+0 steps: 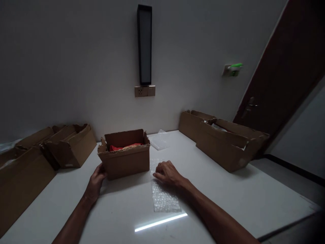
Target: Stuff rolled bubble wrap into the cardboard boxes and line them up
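Observation:
A small open cardboard box (125,161) stands in the middle of the white table (228,189), with something red and orange inside. My left hand (95,181) rests against the box's lower left corner, fingers curled on the cardboard. My right hand (166,173) lies palm down on a strip of bubble wrap (164,200) just right of the box, fingers bent and pressing on the wrap.
Several open cardboard boxes (68,145) line the table's left side; two larger ones (225,142) sit at the back right. A clear plastic bag (158,140) lies behind the small box. A dark door (281,74) stands at the right, beyond the table edge.

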`<state>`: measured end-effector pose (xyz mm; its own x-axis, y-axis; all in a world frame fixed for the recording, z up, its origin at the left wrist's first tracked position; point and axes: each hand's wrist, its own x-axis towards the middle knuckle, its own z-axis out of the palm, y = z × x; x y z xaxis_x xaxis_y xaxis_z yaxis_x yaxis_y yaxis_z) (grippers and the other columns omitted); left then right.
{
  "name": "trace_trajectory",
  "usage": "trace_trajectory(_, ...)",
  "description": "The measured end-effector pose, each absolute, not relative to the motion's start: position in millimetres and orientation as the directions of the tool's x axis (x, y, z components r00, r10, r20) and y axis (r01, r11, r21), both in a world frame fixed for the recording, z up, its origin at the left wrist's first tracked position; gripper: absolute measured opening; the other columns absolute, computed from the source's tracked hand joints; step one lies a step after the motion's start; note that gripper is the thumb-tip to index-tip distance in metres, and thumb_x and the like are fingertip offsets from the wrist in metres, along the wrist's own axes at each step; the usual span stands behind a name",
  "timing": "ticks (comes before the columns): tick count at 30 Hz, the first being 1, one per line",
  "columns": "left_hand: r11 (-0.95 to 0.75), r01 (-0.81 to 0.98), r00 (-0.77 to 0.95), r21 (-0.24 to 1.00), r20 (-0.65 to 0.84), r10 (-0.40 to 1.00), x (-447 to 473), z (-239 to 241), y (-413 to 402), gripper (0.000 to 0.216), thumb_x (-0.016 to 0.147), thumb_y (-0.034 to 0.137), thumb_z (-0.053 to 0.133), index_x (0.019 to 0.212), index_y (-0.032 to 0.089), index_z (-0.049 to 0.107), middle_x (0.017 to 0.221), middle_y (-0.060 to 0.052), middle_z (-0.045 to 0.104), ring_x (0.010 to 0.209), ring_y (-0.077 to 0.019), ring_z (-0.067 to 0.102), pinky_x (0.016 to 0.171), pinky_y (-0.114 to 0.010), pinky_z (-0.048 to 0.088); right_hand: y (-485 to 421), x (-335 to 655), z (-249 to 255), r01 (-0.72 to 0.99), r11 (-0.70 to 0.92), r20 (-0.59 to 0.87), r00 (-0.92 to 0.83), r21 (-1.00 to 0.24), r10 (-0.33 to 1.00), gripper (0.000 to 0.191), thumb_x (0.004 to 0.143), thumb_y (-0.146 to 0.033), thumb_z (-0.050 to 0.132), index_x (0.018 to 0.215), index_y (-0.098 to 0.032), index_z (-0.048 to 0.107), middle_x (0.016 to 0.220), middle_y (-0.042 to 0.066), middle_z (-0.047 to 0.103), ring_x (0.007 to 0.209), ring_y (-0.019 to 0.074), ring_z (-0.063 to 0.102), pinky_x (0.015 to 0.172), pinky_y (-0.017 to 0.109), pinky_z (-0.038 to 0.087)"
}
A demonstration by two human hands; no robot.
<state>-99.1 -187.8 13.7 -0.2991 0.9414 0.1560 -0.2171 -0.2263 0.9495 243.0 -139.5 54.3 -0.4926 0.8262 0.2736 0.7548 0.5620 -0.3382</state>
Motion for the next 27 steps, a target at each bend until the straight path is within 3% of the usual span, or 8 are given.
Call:
trace_trajectory(5, -0.250, -0.138, -0.269, 0.958, 0.206, 0.941, -104.6, 3.7, -184.0, 0.060, 0.068, 0.031, 0.076, 0.125, 0.020, 0.060, 0.131, -0.008, 0.063, 0.131, -0.0314, 0.049, 0.111, -0.042, 0.035, -128.7, 248.8, 51.8, 0.762, 0.533, 0.338, -0.424, -0.367, 0.840, 0.023, 0.087, -0.030, 0.056, 0.079, -0.019, 0.074, 0.087, 0.007, 0.074, 0.083, 0.0208, 0.064, 0.086, 0.037, 0.038)
trace_trajectory(8, -0.249, -0.091, -0.261, 0.964, 0.218, 0.940, -107.0, -0.6, -181.9, 0.060, 0.069, 0.033, 0.076, 0.125, 0.020, 0.059, 0.133, -0.009, 0.062, 0.130, -0.0308, 0.050, 0.111, -0.042, 0.034, -127.0, 247.9, 46.8, 0.749, 0.542, 0.377, -0.410, -0.381, 0.831, 0.022, 0.086, -0.029, 0.056, 0.096, -0.018, 0.073, 0.103, 0.009, 0.074, 0.099, 0.0240, 0.064, 0.092, 0.040, 0.037)
trace_trajectory(12, -0.230, -0.056, -0.288, 0.971, 0.205, 0.935, -107.7, -2.2, -180.8, 0.060, 0.069, 0.037, 0.078, 0.124, 0.018, 0.060, 0.131, -0.010, 0.063, 0.128, -0.0321, 0.050, 0.110, -0.042, 0.036, -132.8, 243.3, 39.5, 0.684, 0.610, 0.430, -0.448, -0.400, 0.784, 0.047, 0.081, -0.026, 0.061, 0.127, -0.018, 0.062, 0.126, 0.012, 0.066, 0.117, 0.0274, 0.057, 0.099, 0.043, 0.036)
trace_trajectory(16, -0.220, -0.046, -0.297, 0.974, 0.197, 0.934, -106.3, -1.3, -181.7, 0.059, 0.070, 0.040, 0.079, 0.123, 0.020, 0.061, 0.129, -0.009, 0.064, 0.127, -0.0295, 0.052, 0.106, -0.038, 0.039, -138.8, 239.6, 34.2, 0.600, 0.680, 0.438, -0.522, -0.421, 0.732, 0.057, 0.081, -0.028, 0.060, 0.136, -0.020, 0.054, 0.133, 0.012, 0.062, 0.122, 0.0292, 0.053, 0.103, 0.047, 0.035)
trace_trajectory(19, -0.173, -0.013, -0.330, 0.985, 0.159, 0.931, -103.5, 0.6, -182.4, 0.060, 0.067, 0.044, 0.080, 0.120, 0.021, 0.062, 0.126, -0.009, 0.066, 0.122, -0.0286, 0.055, 0.104, -0.037, 0.041, -139.4, 238.8, 32.1, 0.586, 0.686, 0.446, -0.523, -0.431, 0.727, 0.058, 0.080, -0.029, 0.061, 0.137, -0.019, 0.054, 0.133, 0.012, 0.062, 0.122, 0.0287, 0.053, 0.104, 0.047, 0.035)
trace_trajectory(24, -0.136, 0.038, -0.385, 0.990, 0.140, 0.912, -95.6, 8.5, -184.9, 0.059, 0.060, 0.049, 0.082, 0.108, 0.018, 0.067, 0.116, -0.010, 0.071, 0.113, -0.0302, 0.060, 0.100, -0.039, 0.043, -137.0, 238.1, 33.1, 0.595, 0.680, 0.512, -0.460, -0.428, 0.725, 0.028, 0.082, -0.025, 0.060, 0.108, -0.022, 0.069, 0.108, 0.008, 0.074, 0.104, 0.0254, 0.063, 0.097, 0.044, 0.040)
trace_trajectory(27, -0.133, 0.090, -0.409, 0.987, 0.159, 0.899, -91.6, 13.5, -187.1, 0.058, 0.058, 0.051, 0.081, 0.103, 0.017, 0.068, 0.113, -0.010, 0.072, 0.110, -0.0302, 0.062, 0.098, -0.038, 0.045, -137.7, 236.3, 34.9, 0.587, 0.694, 0.515, -0.476, -0.418, 0.713, 0.025, 0.082, -0.025, 0.060, 0.104, -0.022, 0.071, 0.107, 0.007, 0.074, 0.104, 0.0251, 0.064, 0.096, 0.044, 0.040)
